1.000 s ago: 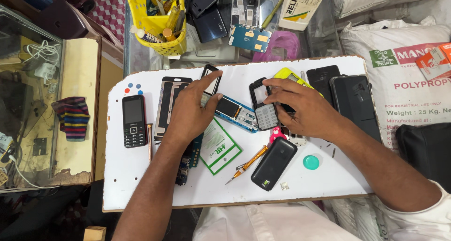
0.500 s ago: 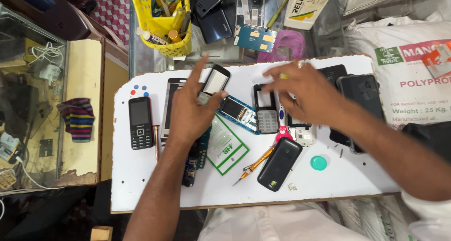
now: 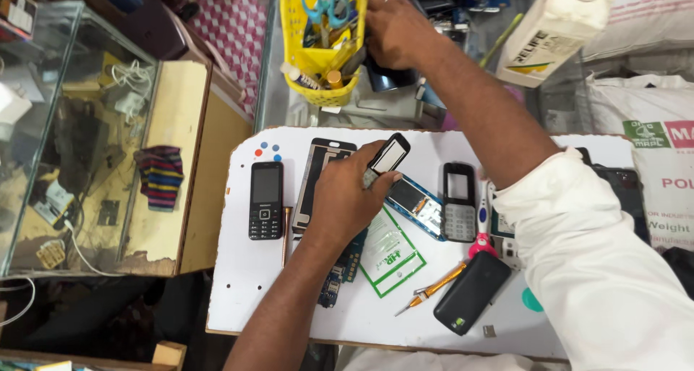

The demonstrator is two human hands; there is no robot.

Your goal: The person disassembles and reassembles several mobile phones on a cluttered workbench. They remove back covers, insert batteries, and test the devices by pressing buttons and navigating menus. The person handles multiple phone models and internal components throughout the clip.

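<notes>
My left hand [image 3: 347, 197] holds a small phone screen part [image 3: 387, 156] between thumb and fingers, lifted over the white board [image 3: 246, 284]. Just right of it lies an opened blue phone body [image 3: 418, 206] and a black keypad front cover [image 3: 459, 202]. My right hand [image 3: 396, 30] reaches far back, past the board, to the yellow basket [image 3: 318, 89] of tools; its fingers curl by the basket's right rim and a dark object. Whether it grips anything cannot be told. A green circuit board [image 3: 340, 266] sticks out under my left wrist.
On the board: a black keypad phone [image 3: 266, 200] at left, a dark phone frame [image 3: 318, 176], a green-edged plastic packet [image 3: 390, 255], an orange-handled screwdriver [image 3: 434, 289], a black battery cover [image 3: 471, 292]. Blue scissors [image 3: 324, 2] stand in the basket. A glass counter [image 3: 72, 125] lies left, white sacks [image 3: 650, 132] right.
My right hand left the phones on the board and reached up to the yellow basket. My left hand lifted the screen part and keeps it raised.
</notes>
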